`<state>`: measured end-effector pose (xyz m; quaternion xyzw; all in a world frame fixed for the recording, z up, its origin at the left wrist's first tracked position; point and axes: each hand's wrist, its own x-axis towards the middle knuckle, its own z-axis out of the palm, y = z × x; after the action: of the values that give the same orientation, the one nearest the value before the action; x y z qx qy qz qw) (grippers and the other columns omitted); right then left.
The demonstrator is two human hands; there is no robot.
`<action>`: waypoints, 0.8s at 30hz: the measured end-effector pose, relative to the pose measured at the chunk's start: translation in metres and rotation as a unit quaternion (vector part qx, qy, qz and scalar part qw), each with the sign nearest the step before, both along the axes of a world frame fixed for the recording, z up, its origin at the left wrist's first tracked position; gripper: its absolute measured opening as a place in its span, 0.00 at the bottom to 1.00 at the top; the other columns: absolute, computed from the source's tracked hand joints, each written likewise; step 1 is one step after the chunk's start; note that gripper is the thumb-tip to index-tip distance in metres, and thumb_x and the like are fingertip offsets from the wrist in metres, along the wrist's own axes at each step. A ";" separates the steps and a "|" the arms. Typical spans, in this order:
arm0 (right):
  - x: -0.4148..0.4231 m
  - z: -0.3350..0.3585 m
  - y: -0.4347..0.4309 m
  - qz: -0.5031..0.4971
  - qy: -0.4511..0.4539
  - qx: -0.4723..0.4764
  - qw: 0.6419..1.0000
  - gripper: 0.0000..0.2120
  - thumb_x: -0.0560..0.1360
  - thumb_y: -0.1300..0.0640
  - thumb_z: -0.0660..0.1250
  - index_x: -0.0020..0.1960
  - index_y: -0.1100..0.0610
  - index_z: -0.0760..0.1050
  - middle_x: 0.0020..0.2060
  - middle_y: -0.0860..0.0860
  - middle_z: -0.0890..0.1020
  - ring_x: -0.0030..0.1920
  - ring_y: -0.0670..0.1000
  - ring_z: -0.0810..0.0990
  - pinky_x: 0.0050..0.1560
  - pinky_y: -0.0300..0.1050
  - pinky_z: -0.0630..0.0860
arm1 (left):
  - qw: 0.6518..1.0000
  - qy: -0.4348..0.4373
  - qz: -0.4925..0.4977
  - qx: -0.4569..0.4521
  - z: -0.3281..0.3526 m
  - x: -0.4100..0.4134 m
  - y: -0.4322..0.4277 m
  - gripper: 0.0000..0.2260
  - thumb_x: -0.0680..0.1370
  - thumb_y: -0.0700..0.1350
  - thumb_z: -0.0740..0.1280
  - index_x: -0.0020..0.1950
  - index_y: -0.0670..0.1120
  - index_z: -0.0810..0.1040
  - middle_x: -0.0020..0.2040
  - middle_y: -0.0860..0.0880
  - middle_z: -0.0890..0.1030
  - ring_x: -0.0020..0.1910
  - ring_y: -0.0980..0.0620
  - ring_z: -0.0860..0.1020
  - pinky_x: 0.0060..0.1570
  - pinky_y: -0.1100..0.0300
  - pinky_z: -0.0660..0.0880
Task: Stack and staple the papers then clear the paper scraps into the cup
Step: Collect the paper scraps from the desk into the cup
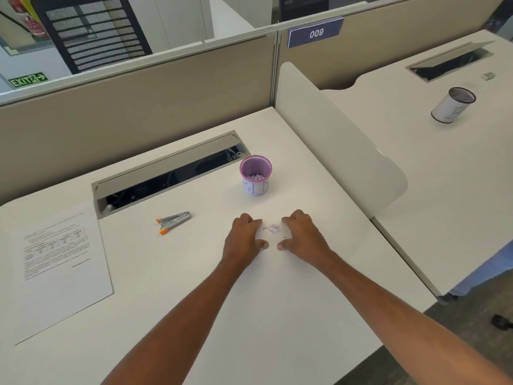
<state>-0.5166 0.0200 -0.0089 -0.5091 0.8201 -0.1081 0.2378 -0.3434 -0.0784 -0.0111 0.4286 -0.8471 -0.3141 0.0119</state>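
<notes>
A small heap of paper scraps (274, 228) lies on the white desk (277, 315). My left hand (245, 240) rests just left of the heap and my right hand (302, 235) just right of it, both palm down with curled fingers, cupping around the scraps and holding nothing. A purple mesh cup (255, 175) with a white label stands upright behind the hands, with scraps inside it. The stack of printed papers (54, 262) lies flat at the desk's left. A silver stapler (172, 221) with orange tips lies between the papers and the cup.
An open cable tray (169, 173) runs along the back of the desk. A rounded white divider (341, 143) borders the right side. On the neighbouring desk stands a black mesh cup (452, 105). Beige partition walls close off the back.
</notes>
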 end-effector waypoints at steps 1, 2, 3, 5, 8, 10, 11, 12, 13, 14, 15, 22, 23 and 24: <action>0.003 0.000 -0.003 -0.004 0.001 -0.007 1.000 0.28 0.70 0.49 0.81 0.65 0.59 0.77 0.62 0.54 0.74 0.65 0.56 0.73 0.56 0.51 0.78 | 1.000 -0.003 -0.004 -0.003 0.001 -0.003 0.001 0.25 0.78 0.48 0.78 0.74 0.45 0.80 0.66 0.46 0.75 0.68 0.44 0.72 0.59 0.49 0.78; 0.007 0.000 -0.006 -0.006 0.003 -0.013 1.000 0.26 0.71 0.50 0.80 0.64 0.59 0.78 0.61 0.54 0.74 0.64 0.57 0.74 0.56 0.52 0.78 | 1.000 -0.006 -0.004 -0.007 0.002 -0.005 0.002 0.24 0.78 0.48 0.78 0.73 0.45 0.80 0.65 0.46 0.76 0.67 0.44 0.73 0.59 0.49 0.78; 0.009 -0.001 -0.009 -0.006 0.007 -0.019 1.000 0.24 0.72 0.51 0.80 0.63 0.59 0.79 0.60 0.55 0.75 0.62 0.58 0.75 0.55 0.52 0.78 | 1.000 -0.007 -0.002 -0.013 0.002 -0.007 0.003 0.22 0.78 0.47 0.78 0.72 0.45 0.82 0.64 0.45 0.77 0.66 0.43 0.74 0.58 0.48 0.79; 0.015 -0.002 -0.015 -0.007 0.010 -0.034 0.999 0.19 0.74 0.54 0.78 0.61 0.60 0.80 0.58 0.56 0.76 0.60 0.59 0.77 0.53 0.53 0.79 | 1.000 -0.007 0.006 -0.028 0.002 -0.011 0.003 0.16 0.79 0.44 0.76 0.66 0.44 0.85 0.60 0.44 0.78 0.61 0.42 0.77 0.55 0.46 0.80; 0.022 -0.003 -0.022 -0.007 0.010 -0.058 0.998 0.09 0.76 0.59 0.75 0.54 0.60 0.82 0.53 0.56 0.78 0.54 0.60 0.79 0.47 0.51 0.78 | 0.998 -0.018 0.012 -0.050 -0.001 -0.016 0.004 0.06 0.81 0.41 0.72 0.56 0.42 0.87 0.53 0.43 0.79 0.53 0.40 0.80 0.46 0.49 0.77; 0.026 -0.003 -0.025 -0.009 0.025 -0.067 0.997 0.01 0.77 0.62 0.72 0.47 0.61 0.81 0.48 0.57 0.78 0.49 0.61 0.80 0.41 0.50 0.73 | 0.998 -0.019 0.022 -0.056 0.000 -0.019 0.004 0.06 0.82 0.41 0.71 0.52 0.42 0.88 0.49 0.43 0.79 0.48 0.40 0.80 0.41 0.50 0.72; 0.028 -0.002 -0.026 -0.012 0.033 -0.071 0.997 0.02 0.76 0.64 0.70 0.45 0.61 0.80 0.46 0.57 0.78 0.47 0.62 0.80 0.39 0.49 0.71 | 0.998 -0.018 0.027 -0.055 0.002 -0.021 0.004 0.08 0.83 0.42 0.70 0.50 0.42 0.88 0.47 0.43 0.78 0.45 0.41 0.78 0.40 0.52 0.69; 0.029 -0.002 -0.028 -0.013 0.039 -0.073 0.996 0.04 0.76 0.66 0.68 0.45 0.61 0.80 0.45 0.58 0.78 0.46 0.62 0.80 0.39 0.50 0.71 | 0.998 -0.019 0.029 -0.055 0.004 -0.022 0.004 0.09 0.84 0.43 0.70 0.48 0.42 0.87 0.44 0.44 0.76 0.43 0.42 0.76 0.40 0.53 0.67; 0.030 -0.002 -0.029 -0.017 0.043 -0.073 0.996 0.05 0.76 0.67 0.66 0.46 0.61 0.81 0.45 0.58 0.78 0.46 0.62 0.80 0.39 0.51 0.72 | 0.998 -0.022 0.028 -0.054 0.006 -0.023 0.004 0.11 0.84 0.43 0.69 0.45 0.41 0.86 0.42 0.45 0.74 0.41 0.43 0.74 0.40 0.54 0.66; 0.031 -0.002 -0.030 -0.019 0.048 -0.073 0.996 0.07 0.77 0.67 0.65 0.47 0.61 0.82 0.46 0.58 0.79 0.47 0.62 0.80 0.41 0.52 0.74 | 0.998 -0.026 0.027 -0.053 0.007 -0.024 0.004 0.12 0.84 0.43 0.69 0.42 0.41 0.84 0.40 0.46 0.73 0.40 0.43 0.73 0.39 0.54 0.65; 0.031 -0.002 -0.031 -0.021 0.050 -0.071 0.996 0.08 0.77 0.67 0.65 0.49 0.61 0.82 0.47 0.58 0.80 0.47 0.61 0.81 0.42 0.53 0.76 | 0.998 -0.028 0.026 -0.052 0.008 -0.025 0.003 0.13 0.83 0.42 0.68 0.39 0.42 0.81 0.39 0.46 0.73 0.39 0.43 0.73 0.38 0.55 0.65; 0.025 -0.011 -0.037 -0.040 0.007 -0.086 0.995 0.07 0.77 0.64 0.70 0.49 0.59 0.86 0.46 0.56 0.86 0.48 0.58 0.83 0.46 0.51 0.79 | 0.998 -0.003 0.060 -0.009 0.002 -0.028 -0.007 0.10 0.79 0.39 0.67 0.43 0.41 0.87 0.42 0.43 0.86 0.41 0.42 0.81 0.36 0.52 0.72; 0.023 -0.010 -0.037 -0.056 -0.019 -0.092 0.994 0.06 0.76 0.64 0.71 0.48 0.58 0.87 0.45 0.55 0.87 0.47 0.57 0.84 0.46 0.50 0.80 | 0.998 0.009 0.067 0.004 0.001 -0.026 -0.009 0.09 0.78 0.39 0.68 0.44 0.41 0.88 0.42 0.44 0.87 0.43 0.42 0.83 0.38 0.51 0.76; 0.022 -0.010 -0.037 -0.076 -0.056 -0.101 0.990 0.06 0.75 0.65 0.72 0.46 0.59 0.87 0.42 0.54 0.88 0.45 0.56 0.85 0.46 0.50 0.81 | 0.996 0.028 0.080 0.023 0.002 -0.025 -0.010 0.08 0.77 0.39 0.69 0.44 0.42 0.88 0.42 0.46 0.88 0.43 0.43 0.84 0.41 0.51 0.79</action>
<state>-0.4948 -0.0169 -0.0189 -0.4597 0.8267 -0.2364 0.2219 -0.3684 -0.0888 -0.0093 0.4859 -0.8022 -0.3432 0.0508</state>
